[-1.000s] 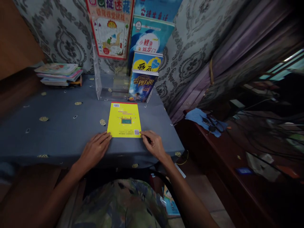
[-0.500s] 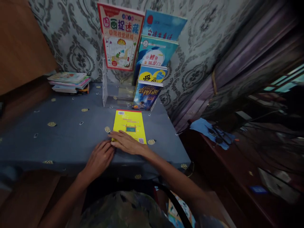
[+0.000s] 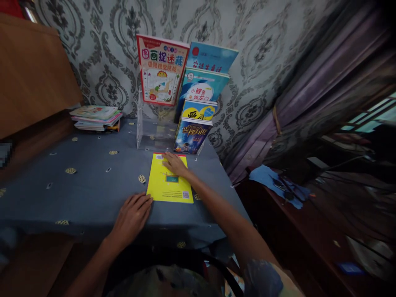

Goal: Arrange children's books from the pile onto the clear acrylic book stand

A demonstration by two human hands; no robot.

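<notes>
Remote cam: I see R hand point(image 3: 175, 164), fingers extended, on yellow book point(image 3: 170, 188), far end; L hand point(image 3: 133, 211), fingers tog., touching near-L corner on desk point(image 3: 93, 181).

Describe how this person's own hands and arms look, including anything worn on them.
The left hand and right hand are bare: no gloves, and no ring or watch can be made out. On the right arm, a patterned sleeve in dark blue and muted yellowish tones ends above the forearm. No left sleeve shows.

A book stack point(image 3: 97, 116) near patterned wallpaper point(image 3: 256, 53), purple curtain point(image 3: 305, 88), blue cloth point(image 3: 262, 176).
</notes>
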